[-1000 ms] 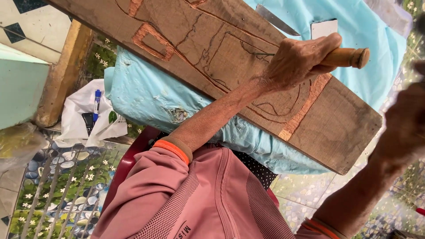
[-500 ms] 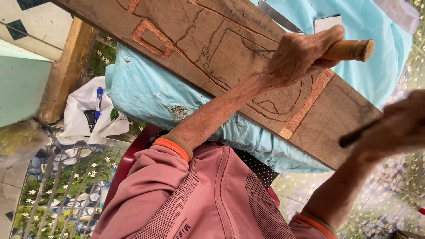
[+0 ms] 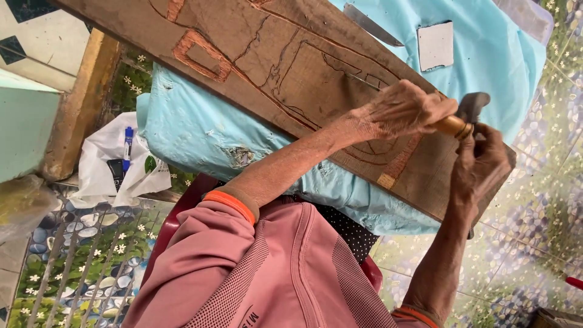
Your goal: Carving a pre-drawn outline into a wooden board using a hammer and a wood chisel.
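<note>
Head view: left hand around chisel handle, hammer in right hand.

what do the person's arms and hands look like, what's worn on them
Both hands, the left hand and the right hand, are bare, with no gloves. Pink sleeves with orange cuffs are pushed up, leaving the forearms uncovered. The left sleeve has a mesh panel.

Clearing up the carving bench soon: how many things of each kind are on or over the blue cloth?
Carved wooden board: 1
Wood-handled chisel, left hand: 1
Hammer, right hand: 1
Loose metal blade: 1
White square card: 1
Grey flat piece, far corner: 1
Total: 6
</note>
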